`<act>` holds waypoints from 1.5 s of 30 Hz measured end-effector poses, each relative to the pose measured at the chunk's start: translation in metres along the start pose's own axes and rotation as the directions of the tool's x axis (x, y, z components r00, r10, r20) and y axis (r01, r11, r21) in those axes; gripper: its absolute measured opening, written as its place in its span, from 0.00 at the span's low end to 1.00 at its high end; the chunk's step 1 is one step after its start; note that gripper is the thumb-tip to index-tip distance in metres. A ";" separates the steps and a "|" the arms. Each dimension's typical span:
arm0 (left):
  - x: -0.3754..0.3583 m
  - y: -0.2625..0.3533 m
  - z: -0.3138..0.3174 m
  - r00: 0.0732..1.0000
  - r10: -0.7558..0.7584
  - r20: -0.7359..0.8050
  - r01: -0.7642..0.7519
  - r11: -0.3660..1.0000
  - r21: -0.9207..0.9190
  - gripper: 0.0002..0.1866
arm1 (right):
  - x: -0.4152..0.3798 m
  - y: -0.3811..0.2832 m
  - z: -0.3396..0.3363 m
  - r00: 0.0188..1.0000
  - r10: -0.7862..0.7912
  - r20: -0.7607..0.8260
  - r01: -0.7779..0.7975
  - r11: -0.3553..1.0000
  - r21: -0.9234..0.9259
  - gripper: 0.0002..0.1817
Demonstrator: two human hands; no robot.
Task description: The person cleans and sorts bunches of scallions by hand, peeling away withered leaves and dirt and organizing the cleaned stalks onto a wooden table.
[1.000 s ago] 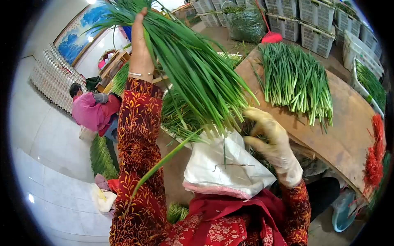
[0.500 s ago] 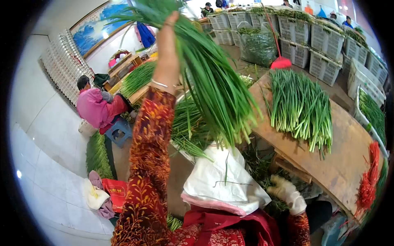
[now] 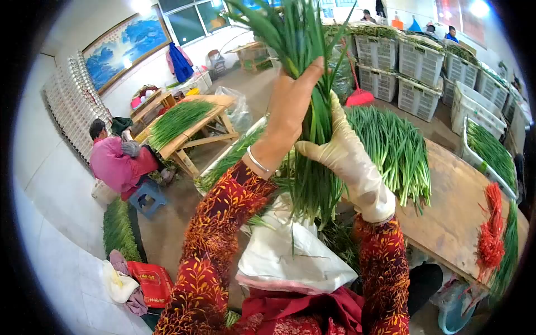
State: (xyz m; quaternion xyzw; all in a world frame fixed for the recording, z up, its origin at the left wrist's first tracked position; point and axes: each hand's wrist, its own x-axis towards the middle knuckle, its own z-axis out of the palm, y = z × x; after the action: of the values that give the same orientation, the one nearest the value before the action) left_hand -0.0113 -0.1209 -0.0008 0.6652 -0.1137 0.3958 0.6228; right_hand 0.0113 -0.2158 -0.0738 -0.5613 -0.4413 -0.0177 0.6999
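A bunch of long green Chinese chives hangs upright in front of me, pale ends down and leaf tips up. My left hand, bare with a silver bangle at the wrist, is wrapped round its upper part. Slightly lower, my right hand, in a thin pale glove, grips the same bunch from the other side. Below it a white sheet covers my lap. More chives lie spread on the wooden table to my right.
Red ties lie at the table's right edge. Stacked white crates and a red dustpan stand behind. A person in pink sits at left on a blue stool, by another wooden table bearing chives.
The bunch has swung from slanted to upright. My right hand has risen from beside my lap and taken hold of it. The view has turned slightly to the right.
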 end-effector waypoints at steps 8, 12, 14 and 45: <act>-0.014 0.012 0.038 0.905 0.064 0.421 -0.036 0.997 -0.075 0.34 | -0.007 -0.023 -0.029 0.983 0.183 -0.029 -0.163 0.927 0.337 0.32; -0.007 0.017 0.027 0.777 0.077 0.625 -0.226 0.960 0.163 0.48 | -0.013 -0.016 -0.055 0.990 0.107 -0.093 -0.064 0.924 0.376 0.21; 0.003 -0.001 0.017 0.781 0.076 0.620 -0.235 0.955 0.179 0.51 | -0.012 -0.015 -0.064 0.989 0.133 -0.067 -0.098 0.921 0.376 0.20; 0.040 -0.023 -0.156 0.954 -0.300 -0.012 0.298 0.951 -0.088 0.10 | -0.344 0.170 -0.074 0.131 0.991 -0.036 -0.439 0.091 0.894 0.15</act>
State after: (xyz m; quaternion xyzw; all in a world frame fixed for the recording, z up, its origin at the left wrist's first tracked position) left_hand -0.0299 0.0406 -0.0054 0.6425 -0.0206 0.3003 0.7047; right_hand -0.0662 -0.3740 -0.4224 -0.3308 0.2693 0.3450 0.8361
